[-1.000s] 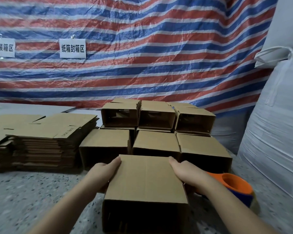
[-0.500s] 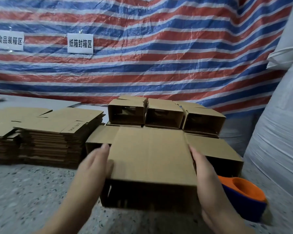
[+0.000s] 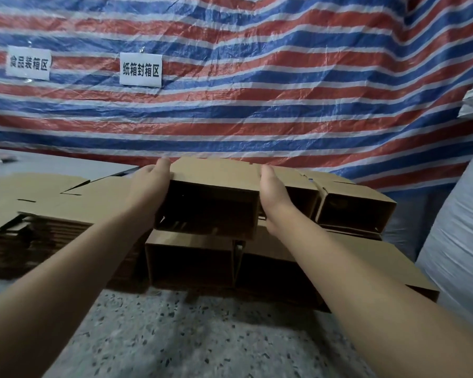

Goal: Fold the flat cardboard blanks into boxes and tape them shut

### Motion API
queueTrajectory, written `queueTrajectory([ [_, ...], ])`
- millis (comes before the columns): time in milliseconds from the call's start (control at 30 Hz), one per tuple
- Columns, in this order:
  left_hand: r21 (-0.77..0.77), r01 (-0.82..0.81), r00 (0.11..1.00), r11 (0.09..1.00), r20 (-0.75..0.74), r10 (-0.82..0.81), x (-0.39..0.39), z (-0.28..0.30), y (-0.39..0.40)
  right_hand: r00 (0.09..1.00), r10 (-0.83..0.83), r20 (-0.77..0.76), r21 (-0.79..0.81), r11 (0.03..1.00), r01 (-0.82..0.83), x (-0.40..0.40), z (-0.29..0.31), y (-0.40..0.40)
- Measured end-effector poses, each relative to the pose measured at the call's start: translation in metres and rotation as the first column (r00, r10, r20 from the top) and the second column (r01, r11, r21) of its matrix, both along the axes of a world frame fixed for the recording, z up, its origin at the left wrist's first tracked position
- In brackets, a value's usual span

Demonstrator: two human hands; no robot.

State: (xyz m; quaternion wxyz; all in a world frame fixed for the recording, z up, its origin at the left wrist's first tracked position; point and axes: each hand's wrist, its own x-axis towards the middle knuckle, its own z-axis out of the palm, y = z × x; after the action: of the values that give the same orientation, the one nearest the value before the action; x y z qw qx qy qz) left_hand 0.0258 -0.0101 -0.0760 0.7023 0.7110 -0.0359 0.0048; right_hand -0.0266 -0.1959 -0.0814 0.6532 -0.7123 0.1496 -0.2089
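Between both hands' fingers [image 3: 161,165] — a folded box [image 3: 213,203], pressed sideways.

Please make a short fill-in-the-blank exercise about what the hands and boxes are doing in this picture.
1. The left hand and the right hand hold one folded box by its two ____.
2. The open end of that box faces the ____.
3. The flat blanks are stacked to the ____ of the folded boxes.

Missing words: sides; camera; left
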Motion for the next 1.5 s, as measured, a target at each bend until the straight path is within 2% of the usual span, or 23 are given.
queueTrajectory([
  [233, 0.042, -0.066, 0.997, 0.997, -0.036, 0.067, 0.050, -0.014, -0.010, 0.998, -0.015, -0.058, 0.006, 1.000, 0.016, 0.041, -0.020, -0.005],
  [367, 0.162, -0.133, 0.990, 0.978, 0.058, 0.125, 0.064, -0.029, -0.011, 0.998, -0.011, -0.065, -0.017, 1.000, 0.010, 0.053, -0.032, -0.007],
  [533, 0.163, -0.141, 0.980, 0.976, 0.161, 0.115, 0.072, -0.045, -0.011, 0.998, -0.018, -0.059, -0.005, 1.000, 0.018, 0.059, -0.039, -0.007],
  [600, 0.181, -0.161, 0.971, 0.970, 0.204, 0.124, 0.074, -0.042, -0.007, 0.997, -0.064, -0.033, -0.027, 0.998, 0.063, 0.057, -0.037, -0.010],
  [667, 0.226, -0.232, 0.937, 0.946, 0.312, 0.156, 0.078, -0.040, 0.007, 0.990, -0.141, 0.017, -0.062, 0.988, 0.141, 0.052, -0.033, -0.017],
  [767, 0.412, -0.393, 0.831, 0.822, 0.542, 0.126, 0.083, -0.045, 0.038, 0.973, -0.218, 0.076, -0.112, 0.968, 0.226, 0.039, -0.028, -0.032],
  [833, 0.584, -0.413, 0.815, 0.699, 0.579, -0.002, 0.085, -0.051, 0.057, 0.964, -0.251, 0.085, -0.125, 0.957, 0.260, 0.030, -0.026, -0.041],
  [933, 0.850, -0.321, 0.867, 0.419, 0.441, -0.230, 0.084, -0.065, 0.078, 0.960, -0.272, 0.064, -0.144, 0.950, 0.278, 0.017, -0.026, -0.045],
  [1000, 0.946, -0.236, 0.902, 0.223, 0.299, -0.312, 0.076, -0.075, 0.087, 0.963, -0.263, 0.059, -0.134, 0.954, 0.269, 0.011, -0.030, -0.046],
  [1033, 0.963, -0.215, 0.908, 0.164, 0.259, -0.329, 0.072, -0.079, 0.090, 0.965, -0.255, 0.056, -0.131, 0.957, 0.260, 0.008, -0.031, -0.044],
  [1267, 0.966, -0.255, 0.907, 0.044, 0.255, -0.336, 0.061, -0.085, 0.093, 0.978, -0.195, 0.071, -0.208, 0.956, 0.205, -0.007, -0.036, -0.030],
  [1500, 0.917, -0.374, 0.844, 0.139, 0.399, -0.358, 0.044, -0.093, 0.102, 0.981, -0.171, 0.094, -0.228, 0.955, 0.188, -0.015, -0.039, -0.023],
])
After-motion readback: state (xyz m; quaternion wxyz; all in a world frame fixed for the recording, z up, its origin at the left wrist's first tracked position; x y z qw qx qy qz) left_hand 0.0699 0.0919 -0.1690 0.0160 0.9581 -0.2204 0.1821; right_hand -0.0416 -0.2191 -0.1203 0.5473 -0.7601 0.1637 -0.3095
